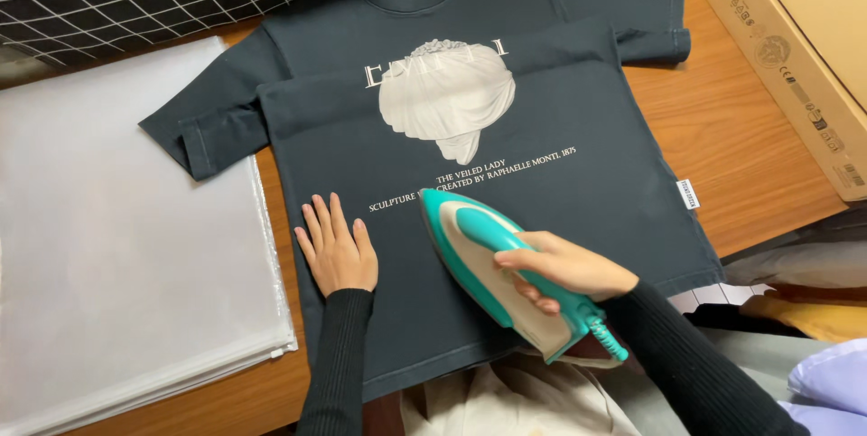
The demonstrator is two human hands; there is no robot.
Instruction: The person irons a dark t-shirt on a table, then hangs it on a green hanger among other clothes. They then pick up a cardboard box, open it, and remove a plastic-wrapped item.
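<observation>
Wooden table [750,142], dark printed cotton T-shirt [560,183] spread flat across it. Right hand [564,269] wrapped around handle of teal-and-white steam iron [488,264], resting on shirt's lower front. Left hand [337,251] open, flat on fabric just beside iron.

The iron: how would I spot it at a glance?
Find the dark T-shirt spread on the wooden table. On its lower half, the right hand grips the iron. It is the only teal-and-cream thing there, pointed tip toward the shirt's print.
</observation>
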